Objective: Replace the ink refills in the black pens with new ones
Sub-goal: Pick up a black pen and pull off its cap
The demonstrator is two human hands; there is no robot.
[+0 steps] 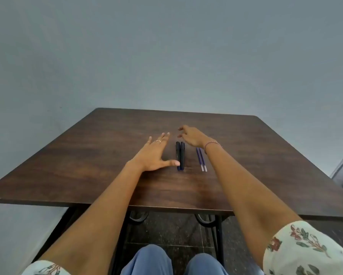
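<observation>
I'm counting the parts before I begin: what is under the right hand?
The right hand hovers over the far ends of two black pens lying side by side on the table. Whether anything else lies beneath the palm is hidden.

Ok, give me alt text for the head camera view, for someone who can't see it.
Two open bare hands, left hand and right hand, reach over a dark brown wooden table toward two black plastic pens lying side by side, with two thin blue ink refills just right of them.
</observation>
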